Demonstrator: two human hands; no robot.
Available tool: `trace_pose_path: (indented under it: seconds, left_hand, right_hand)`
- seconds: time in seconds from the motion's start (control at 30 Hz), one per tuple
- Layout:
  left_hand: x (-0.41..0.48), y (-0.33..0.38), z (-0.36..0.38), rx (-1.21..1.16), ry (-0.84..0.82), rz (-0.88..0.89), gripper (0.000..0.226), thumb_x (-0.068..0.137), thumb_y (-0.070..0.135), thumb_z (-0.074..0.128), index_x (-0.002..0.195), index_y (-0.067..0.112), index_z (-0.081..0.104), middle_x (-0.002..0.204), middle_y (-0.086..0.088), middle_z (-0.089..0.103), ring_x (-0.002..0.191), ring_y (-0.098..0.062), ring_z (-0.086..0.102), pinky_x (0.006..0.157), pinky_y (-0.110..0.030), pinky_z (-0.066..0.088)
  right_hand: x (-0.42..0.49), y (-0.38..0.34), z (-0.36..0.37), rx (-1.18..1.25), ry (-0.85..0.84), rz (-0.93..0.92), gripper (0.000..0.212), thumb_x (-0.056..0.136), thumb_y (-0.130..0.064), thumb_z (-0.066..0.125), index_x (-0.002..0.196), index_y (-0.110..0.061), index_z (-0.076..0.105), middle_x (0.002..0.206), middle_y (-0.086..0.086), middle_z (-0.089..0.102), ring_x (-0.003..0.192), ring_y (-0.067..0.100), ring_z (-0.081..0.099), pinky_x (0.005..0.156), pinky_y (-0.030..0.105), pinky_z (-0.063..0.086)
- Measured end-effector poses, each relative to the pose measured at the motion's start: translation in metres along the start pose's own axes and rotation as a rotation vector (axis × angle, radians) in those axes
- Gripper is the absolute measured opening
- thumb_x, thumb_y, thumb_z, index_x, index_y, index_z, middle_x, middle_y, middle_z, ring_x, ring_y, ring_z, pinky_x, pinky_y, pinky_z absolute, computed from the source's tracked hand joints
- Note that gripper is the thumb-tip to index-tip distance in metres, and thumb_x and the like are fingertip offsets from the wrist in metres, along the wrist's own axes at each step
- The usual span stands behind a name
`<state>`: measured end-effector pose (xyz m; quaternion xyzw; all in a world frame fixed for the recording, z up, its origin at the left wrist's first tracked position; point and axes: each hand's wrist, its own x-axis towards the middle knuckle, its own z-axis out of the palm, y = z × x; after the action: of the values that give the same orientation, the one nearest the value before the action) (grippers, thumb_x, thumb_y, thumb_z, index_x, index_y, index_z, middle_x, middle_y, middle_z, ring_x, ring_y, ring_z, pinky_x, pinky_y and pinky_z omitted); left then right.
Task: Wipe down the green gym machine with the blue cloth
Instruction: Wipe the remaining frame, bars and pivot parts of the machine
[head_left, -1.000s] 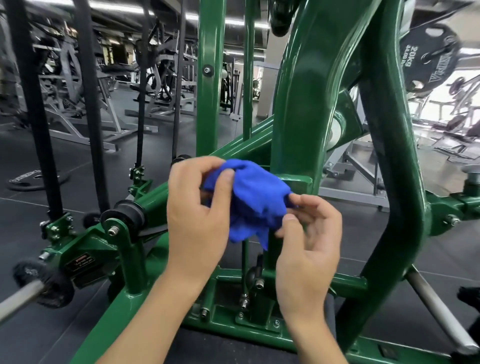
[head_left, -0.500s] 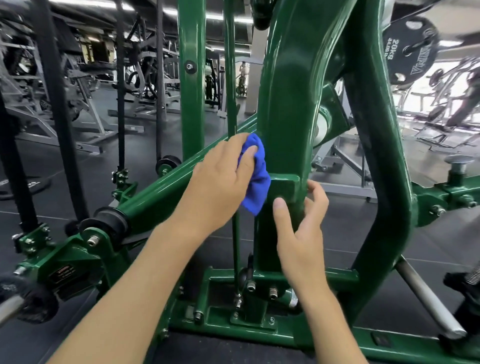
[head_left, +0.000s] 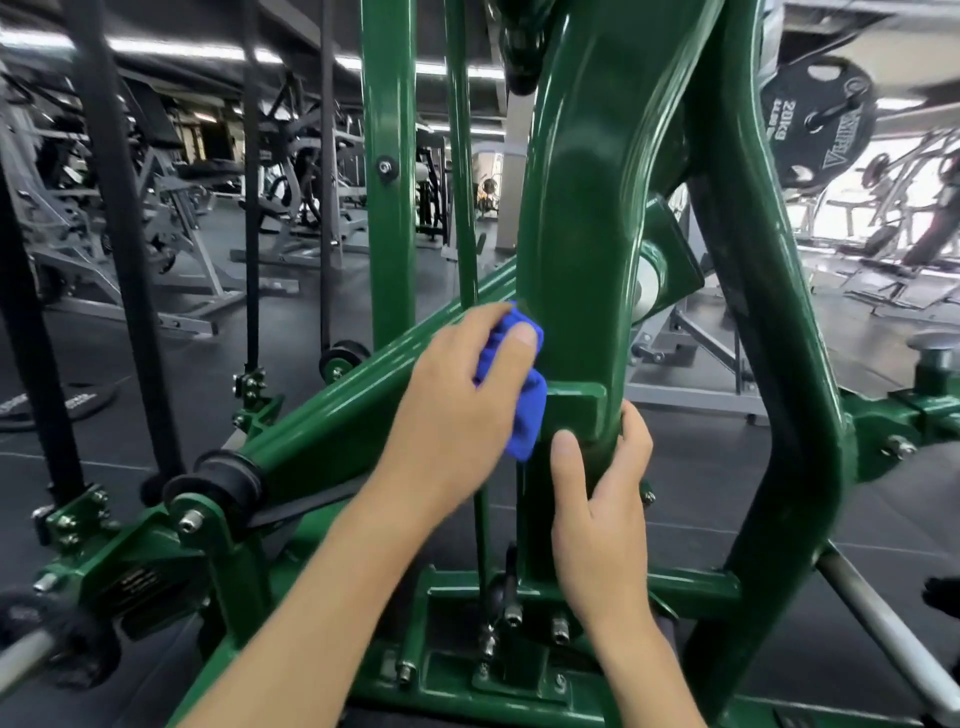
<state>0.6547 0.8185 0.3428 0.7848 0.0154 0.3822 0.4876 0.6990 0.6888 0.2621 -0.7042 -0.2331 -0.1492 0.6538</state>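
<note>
Because the cloth (head_left: 525, 400) looks soft and light, the left hand (head_left: 457, 410) bunches it, fingers (head_left: 511, 353) clamped round it, against the machine (head_left: 332, 421) and its glossy, rigid post (head_left: 576, 234); the right hand (head_left: 602, 499) wraps its fingers round that post.

The one head-worn camera is looking forward and down, sitting close to the green gym machine (head_left: 582, 208), whose upright post is filling the middle of the wide-angle frame. The left hand (head_left: 462, 405) and right hand (head_left: 602, 514) are reaching in from the bottom edge. Grey machines (head_left: 156, 218) are receding far behind at the left.
</note>
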Motion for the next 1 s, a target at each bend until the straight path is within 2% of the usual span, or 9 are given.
trace_pose_path:
  seconds: [0.1, 0.3, 0.4, 0.5, 0.57, 0.67, 0.8, 0.93, 1.0]
  left_hand:
    - [-0.012, -0.007, -0.003, 0.103, 0.02, 0.102, 0.027, 0.104, 0.042, 0.056, 0.131, 0.047, 0.053, 0.125, 0.028, 0.058, 0.125, 0.005, 0.05, 0.102, -0.009, 0.035]
    - [-0.004, -0.012, -0.013, 0.045, 0.158, -0.042, 0.012, 0.101, 0.037, 0.062, 0.112, 0.043, 0.062, 0.101, 0.028, 0.067, 0.097, 0.004, 0.063, 0.077, -0.011, 0.045]
    - [0.006, -0.021, -0.027, 0.115, 0.25, -0.091, 0.015, 0.101, 0.028, 0.062, 0.112, 0.037, 0.063, 0.102, 0.019, 0.067, 0.095, 0.002, 0.062, 0.081, -0.02, 0.049]
    - [0.016, -0.025, -0.036, 0.209, 0.369, -0.061, 0.019, 0.1, 0.025, 0.063, 0.114, 0.037, 0.062, 0.112, 0.012, 0.065, 0.096, 0.009, 0.057, 0.079, -0.006, 0.042]
    - [0.025, -0.018, -0.034, 0.121, 0.399, -0.017, 0.018, 0.102, 0.026, 0.062, 0.114, 0.039, 0.063, 0.111, 0.014, 0.066, 0.097, 0.006, 0.059, 0.084, -0.012, 0.047]
    - [0.042, 0.0, -0.015, 0.079, 0.214, 0.08, 0.021, 0.103, 0.026, 0.06, 0.117, 0.041, 0.064, 0.113, 0.015, 0.068, 0.103, -0.004, 0.064, 0.095, -0.03, 0.052]
    - [0.061, 0.016, -0.002, 0.16, -0.043, 0.162, 0.036, 0.103, 0.008, 0.048, 0.119, 0.034, 0.066, 0.12, 0.009, 0.07, 0.064, -0.001, 0.065, 0.066, -0.02, 0.051]
    - [0.073, 0.002, -0.013, 0.205, -0.133, 0.191, 0.043, 0.096, 0.002, 0.063, 0.114, 0.041, 0.064, 0.122, 0.01, 0.068, 0.106, 0.004, 0.063, 0.098, -0.016, 0.047]
    - [0.078, 0.001, -0.013, 0.229, -0.08, 0.251, 0.037, 0.095, 0.0, 0.063, 0.116, 0.03, 0.069, 0.113, 0.012, 0.069, 0.105, 0.005, 0.064, 0.095, -0.013, 0.047]
  right_hand:
    - [0.0, 0.0, 0.003, 0.005, 0.006, 0.01, 0.062, 0.091, -0.067, 0.045, 0.148, -0.049, 0.025, 0.137, -0.026, 0.056, 0.121, 0.0, 0.057, 0.095, 0.034, 0.047]
    - [0.0, -0.004, -0.004, 0.042, -0.02, 0.044, 0.046, 0.1, -0.052, 0.054, 0.139, -0.055, 0.03, 0.126, -0.026, 0.062, 0.115, -0.003, 0.06, 0.09, 0.022, 0.044]
    - [-0.001, -0.01, -0.008, 0.064, -0.037, 0.078, 0.044, 0.098, -0.05, 0.057, 0.13, -0.064, 0.032, 0.124, -0.028, 0.063, 0.115, -0.003, 0.06, 0.092, 0.024, 0.044]
    - [-0.001, -0.009, -0.01, 0.084, -0.05, 0.099, 0.043, 0.096, -0.052, 0.058, 0.129, -0.065, 0.033, 0.12, -0.033, 0.062, 0.111, -0.006, 0.059, 0.09, 0.022, 0.043]
    - [0.0, -0.011, -0.009, 0.095, -0.051, 0.096, 0.045, 0.097, -0.05, 0.058, 0.134, -0.06, 0.034, 0.117, -0.034, 0.061, 0.108, -0.009, 0.059, 0.087, 0.021, 0.043]
    - [-0.001, -0.013, -0.009, 0.105, -0.041, 0.097, 0.045, 0.098, -0.048, 0.058, 0.135, -0.056, 0.035, 0.114, -0.033, 0.062, 0.105, -0.009, 0.059, 0.085, 0.022, 0.043]
    - [-0.001, -0.014, -0.008, 0.1, -0.044, 0.106, 0.044, 0.098, -0.049, 0.059, 0.133, -0.059, 0.034, 0.112, -0.031, 0.063, 0.104, -0.007, 0.061, 0.085, 0.023, 0.044]
    - [-0.001, -0.017, -0.009, 0.116, -0.049, 0.112, 0.04, 0.098, -0.046, 0.061, 0.122, -0.066, 0.035, 0.109, -0.031, 0.064, 0.1, -0.005, 0.062, 0.082, 0.022, 0.044]
    - [-0.001, -0.02, -0.01, 0.131, -0.053, 0.112, 0.04, 0.098, -0.044, 0.061, 0.119, -0.066, 0.036, 0.109, -0.03, 0.064, 0.099, -0.004, 0.063, 0.081, 0.022, 0.044]
